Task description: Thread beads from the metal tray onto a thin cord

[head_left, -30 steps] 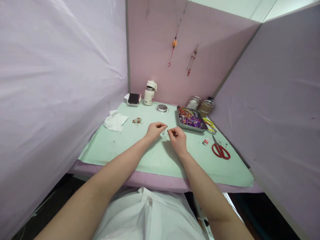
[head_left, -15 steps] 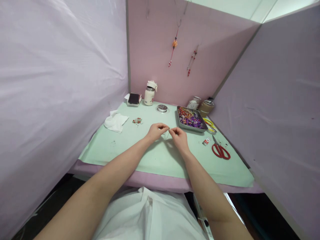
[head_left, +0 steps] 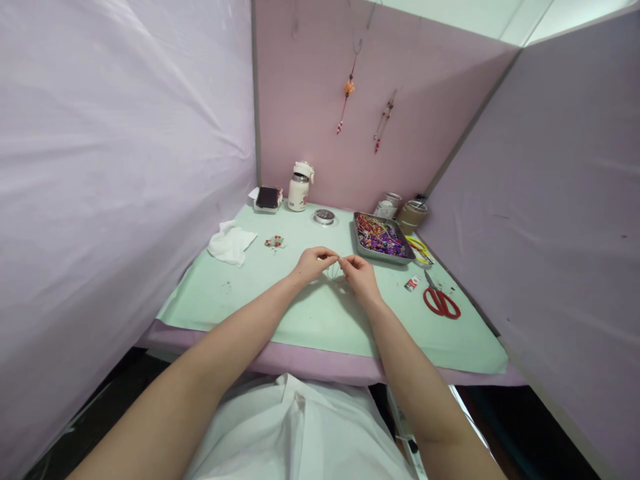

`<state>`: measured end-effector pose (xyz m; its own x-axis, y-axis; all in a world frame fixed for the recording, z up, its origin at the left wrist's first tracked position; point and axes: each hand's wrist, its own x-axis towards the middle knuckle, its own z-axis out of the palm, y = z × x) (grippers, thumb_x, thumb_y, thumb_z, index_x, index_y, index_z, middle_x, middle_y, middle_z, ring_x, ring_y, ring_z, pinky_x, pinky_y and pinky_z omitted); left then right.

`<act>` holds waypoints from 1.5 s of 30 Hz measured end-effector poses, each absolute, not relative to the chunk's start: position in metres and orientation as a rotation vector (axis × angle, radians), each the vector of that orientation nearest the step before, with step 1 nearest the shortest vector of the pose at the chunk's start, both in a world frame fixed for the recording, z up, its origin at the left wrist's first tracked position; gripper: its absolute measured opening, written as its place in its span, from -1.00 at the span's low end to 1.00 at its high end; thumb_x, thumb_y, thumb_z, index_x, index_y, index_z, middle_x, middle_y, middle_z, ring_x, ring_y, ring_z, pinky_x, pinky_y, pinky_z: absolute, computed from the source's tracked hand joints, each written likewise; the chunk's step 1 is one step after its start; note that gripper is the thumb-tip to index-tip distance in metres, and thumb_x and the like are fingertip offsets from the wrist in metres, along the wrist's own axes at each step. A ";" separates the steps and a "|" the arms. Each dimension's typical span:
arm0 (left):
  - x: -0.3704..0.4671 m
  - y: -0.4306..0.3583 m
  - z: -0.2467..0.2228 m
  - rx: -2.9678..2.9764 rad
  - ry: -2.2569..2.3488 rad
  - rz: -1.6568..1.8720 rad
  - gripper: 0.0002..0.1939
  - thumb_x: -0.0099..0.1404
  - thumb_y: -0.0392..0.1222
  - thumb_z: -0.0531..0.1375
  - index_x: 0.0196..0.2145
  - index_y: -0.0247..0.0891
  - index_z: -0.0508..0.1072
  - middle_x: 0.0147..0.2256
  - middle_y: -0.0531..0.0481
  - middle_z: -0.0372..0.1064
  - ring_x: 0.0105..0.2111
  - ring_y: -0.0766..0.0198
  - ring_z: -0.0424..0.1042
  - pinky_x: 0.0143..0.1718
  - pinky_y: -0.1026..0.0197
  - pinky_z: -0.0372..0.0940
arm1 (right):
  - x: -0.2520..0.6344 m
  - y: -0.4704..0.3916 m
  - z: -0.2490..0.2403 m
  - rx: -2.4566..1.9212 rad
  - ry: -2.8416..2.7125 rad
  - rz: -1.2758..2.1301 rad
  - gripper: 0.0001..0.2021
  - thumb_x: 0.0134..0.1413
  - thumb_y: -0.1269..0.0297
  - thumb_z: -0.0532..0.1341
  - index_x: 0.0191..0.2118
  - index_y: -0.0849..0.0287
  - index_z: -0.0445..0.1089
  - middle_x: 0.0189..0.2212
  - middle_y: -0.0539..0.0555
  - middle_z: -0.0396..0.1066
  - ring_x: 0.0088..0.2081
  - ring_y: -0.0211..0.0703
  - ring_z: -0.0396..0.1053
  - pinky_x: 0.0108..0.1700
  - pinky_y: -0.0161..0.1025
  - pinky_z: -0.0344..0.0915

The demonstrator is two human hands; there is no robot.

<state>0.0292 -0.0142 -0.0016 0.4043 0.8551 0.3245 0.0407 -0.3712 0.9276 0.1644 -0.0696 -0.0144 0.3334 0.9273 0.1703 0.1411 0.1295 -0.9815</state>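
The flat tablecloth (head_left: 310, 317) is plain pale mint green; the thin looped strand (head_left: 335, 275) looks greyish. A rectangular grey metal tray (head_left: 385, 257) shows small beads (head_left: 384, 244) in mixed orange, red and purple. The long metal scissors (head_left: 441, 295) are red-handled.

Spread over the table (head_left: 320, 333) with pale green cloth, lilac along the near edge. Bearing, right of centre, a metal tray (head_left: 384, 257). Holding, left of the tray, a round spool (head_left: 324, 217), then, farther left and back, a white bottle (head_left: 299, 193) and a dark-topped box (head_left: 268, 198). Carrying, well left of the tray, a red-and-green beaded piece (head_left: 274, 241) and a crumpled white cloth (head_left: 231, 243). Supporting, just behind the tray, a white jar (head_left: 387, 207) and a brown jar (head_left: 413, 216); to the tray's near right, a small packet (head_left: 413, 283) and red-handled scissors (head_left: 442, 302).
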 end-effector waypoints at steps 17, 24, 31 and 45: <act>0.029 -0.011 -0.008 1.634 0.743 0.910 -0.70 0.01 -0.06 0.26 -0.37 -0.35 0.56 -0.37 -0.09 0.50 -0.36 0.26 0.39 -0.26 0.20 0.24 | 0.178 -0.068 -0.003 -0.877 -0.755 1.002 -0.78 -0.21 0.20 0.38 -0.41 0.12 0.37 -0.39 -0.06 0.39 -0.43 -0.38 0.32 -0.45 -0.42 0.28; 0.028 -0.017 -0.003 1.614 0.770 0.780 -0.71 -0.02 -0.05 0.29 -0.38 -0.32 0.57 -0.37 -0.10 0.51 -0.41 0.29 0.37 -0.36 0.23 0.21 | 0.198 -0.065 0.004 -0.724 -0.613 0.903 -0.84 -0.11 0.28 0.34 -0.41 0.11 0.32 -0.28 -0.03 0.47 -0.20 -0.30 0.44 -0.19 -0.33 0.42; 0.025 -0.022 0.003 1.626 0.672 0.653 -0.76 -0.01 -0.08 0.29 -0.42 -0.30 0.56 -0.39 -0.09 0.50 -0.41 0.29 0.37 -0.35 0.23 0.22 | 0.200 -0.059 -0.003 -0.747 -0.625 0.700 -0.81 -0.12 0.26 0.35 -0.42 0.14 0.31 -0.26 0.02 0.48 -0.13 -0.24 0.45 -0.05 -0.22 0.40; 0.023 -0.011 -0.001 1.537 0.539 0.761 -0.62 0.00 0.03 0.27 -0.31 -0.32 0.55 -0.47 -0.04 0.41 -0.48 0.37 0.25 -0.43 0.27 0.15 | 0.180 -0.063 -0.019 -1.128 -0.904 1.083 -0.77 -0.28 0.25 0.39 -0.47 0.21 0.37 -0.49 0.02 0.42 -0.39 -0.27 0.41 -0.22 -0.26 0.39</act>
